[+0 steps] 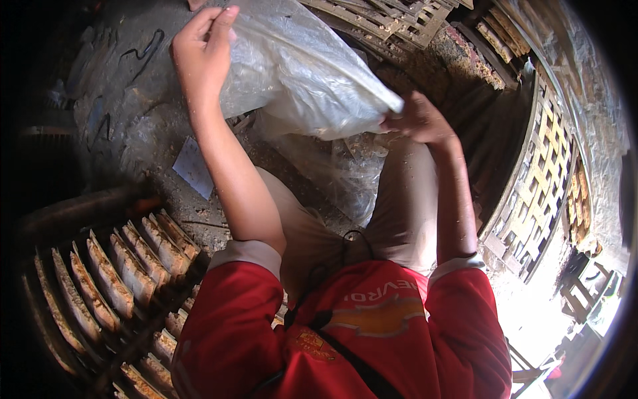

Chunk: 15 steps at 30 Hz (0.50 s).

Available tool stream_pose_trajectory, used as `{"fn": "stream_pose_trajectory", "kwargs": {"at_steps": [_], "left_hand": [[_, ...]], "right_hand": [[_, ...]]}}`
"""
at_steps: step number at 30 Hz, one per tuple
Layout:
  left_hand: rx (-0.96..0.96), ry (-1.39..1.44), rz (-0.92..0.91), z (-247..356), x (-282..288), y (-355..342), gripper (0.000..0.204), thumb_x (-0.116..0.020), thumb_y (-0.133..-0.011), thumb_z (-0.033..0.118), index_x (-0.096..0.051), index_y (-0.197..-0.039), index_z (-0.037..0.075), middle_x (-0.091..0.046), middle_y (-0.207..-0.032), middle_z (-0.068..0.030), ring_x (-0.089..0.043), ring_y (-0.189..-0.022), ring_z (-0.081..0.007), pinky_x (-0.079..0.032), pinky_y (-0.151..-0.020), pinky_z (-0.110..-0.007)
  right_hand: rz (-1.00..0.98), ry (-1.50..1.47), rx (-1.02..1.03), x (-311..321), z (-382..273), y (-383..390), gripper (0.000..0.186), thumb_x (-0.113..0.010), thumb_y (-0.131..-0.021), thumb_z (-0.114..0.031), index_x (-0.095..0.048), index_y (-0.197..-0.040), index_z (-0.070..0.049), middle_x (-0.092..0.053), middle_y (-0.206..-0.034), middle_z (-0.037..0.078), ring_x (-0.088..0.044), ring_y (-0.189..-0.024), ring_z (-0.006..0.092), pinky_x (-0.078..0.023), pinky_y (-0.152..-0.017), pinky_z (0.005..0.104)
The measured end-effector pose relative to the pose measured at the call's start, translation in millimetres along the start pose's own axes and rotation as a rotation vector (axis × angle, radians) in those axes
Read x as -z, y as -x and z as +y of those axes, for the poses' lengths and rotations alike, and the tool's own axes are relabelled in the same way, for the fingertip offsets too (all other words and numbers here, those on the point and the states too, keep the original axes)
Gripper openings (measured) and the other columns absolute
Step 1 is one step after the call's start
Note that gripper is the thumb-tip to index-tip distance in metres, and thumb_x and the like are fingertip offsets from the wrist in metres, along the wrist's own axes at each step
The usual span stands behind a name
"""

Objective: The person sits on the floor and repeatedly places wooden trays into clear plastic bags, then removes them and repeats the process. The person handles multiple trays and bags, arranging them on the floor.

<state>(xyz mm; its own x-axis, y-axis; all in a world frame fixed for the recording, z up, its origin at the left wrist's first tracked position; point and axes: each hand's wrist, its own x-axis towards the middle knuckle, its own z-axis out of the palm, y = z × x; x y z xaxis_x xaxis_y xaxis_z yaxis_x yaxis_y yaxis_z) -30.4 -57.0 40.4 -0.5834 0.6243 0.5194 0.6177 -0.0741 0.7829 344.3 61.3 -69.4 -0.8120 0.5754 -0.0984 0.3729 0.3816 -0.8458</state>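
A large clear plastic sheet point(306, 73) hangs across the upper middle, creased and dusty, over my knees. My right hand point(422, 120), slightly blurred, grips its right-hand corner with curled fingers. Raised at the upper left, my left hand point(206, 46) is in front of the sheet, its fingers bent in and closed near the thumb. What those fingers hold, if anything, is hidden. More crumpled plastic point(345, 173) lies between my legs.
Racks with rows of crumb-covered slats point(106, 279) stand at the lower left. A woven lattice panel point(531, 179) leans at the right; broken slatted pieces point(392, 20) lie at the top. A pale paper sheet point(194, 168) rests on the littered ground by my left forearm.
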Motion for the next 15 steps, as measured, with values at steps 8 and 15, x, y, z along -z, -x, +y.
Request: {"fn": "stream_pose_trajectory", "kwargs": {"at_steps": [8, 15], "left_hand": [[-0.714, -0.33, -0.134, 130.3, -24.2, 21.3, 0.032, -0.078, -0.087, 0.016, -0.073, -0.116, 0.004, -0.077, -0.107, -0.01, -0.072, -0.1, -0.0271, -0.05, -0.089, -0.036], [-0.369, 0.037, -0.476, 74.5, -55.1, 24.6, 0.023, -0.078, -0.091, 0.017, -0.072, -0.105, 0.0, -0.065, -0.074, -0.0071, -0.054, -0.07, -0.0107, -0.046, -0.066, -0.03]], "right_hand": [[-0.09, 0.227, 0.019, 45.5, -127.9, -28.8, 0.061, -0.085, -0.078, -0.011, -0.061, -0.133, 0.0, -0.072, -0.113, 0.012, -0.067, -0.104, 0.0222, -0.053, -0.093, 0.035], [0.135, -0.577, 0.289, 76.4, -117.5, -20.0, 0.091, -0.091, -0.076, -0.038, -0.047, -0.149, -0.005, -0.06, -0.138, 0.02, -0.059, -0.127, 0.0303, -0.045, -0.109, 0.043]]}}
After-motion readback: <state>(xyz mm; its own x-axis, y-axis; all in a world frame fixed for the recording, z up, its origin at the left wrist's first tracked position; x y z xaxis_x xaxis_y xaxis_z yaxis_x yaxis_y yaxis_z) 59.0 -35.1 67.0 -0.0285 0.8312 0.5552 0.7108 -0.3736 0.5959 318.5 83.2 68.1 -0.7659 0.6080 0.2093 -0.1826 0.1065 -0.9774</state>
